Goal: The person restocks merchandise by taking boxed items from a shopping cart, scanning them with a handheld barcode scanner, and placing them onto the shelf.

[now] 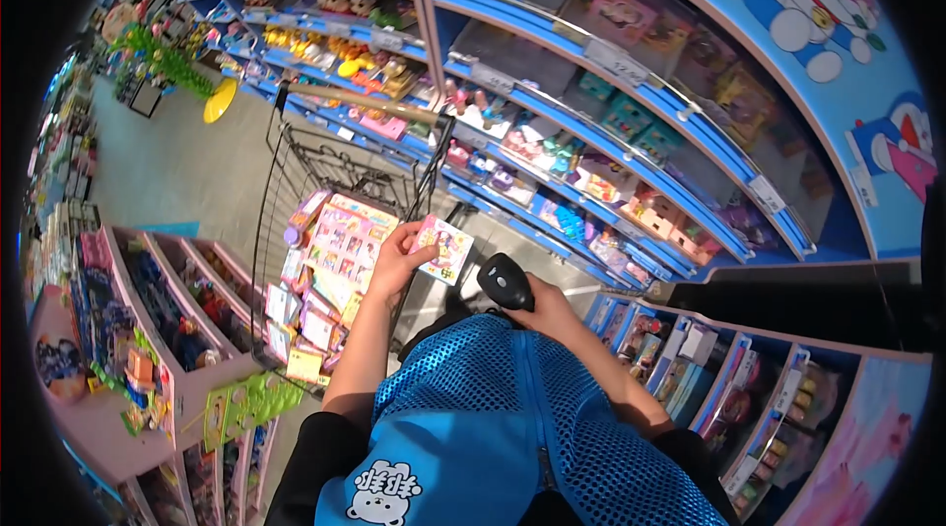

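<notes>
My left hand (pixel 396 262) pinches a small square pink-and-white picture packet (pixel 443 250) by its left edge, thumb on its front. A black handheld barcode scanner (pixel 506 282) is gripped in my right hand (pixel 548 309), its head tilted up beside the packet; the two are apart. To the left of my left hand stands a black wire shopping cart (pixel 258 260). Inside it lie a large pink sheet with rows of cartoon pictures (pixel 340 245) and a pile of several small boxes and packets (pixel 315 324).
Blue shelves (pixel 552 83) with toys and price tags curve across the front and right. A low shelf rack (pixel 719 368) stands close at my right. At left is a pink display stand (pixel 197 378). Grey floor (pixel 197 181) runs between it and the shelves, with a yellow round base (pixel 221 100) farther off.
</notes>
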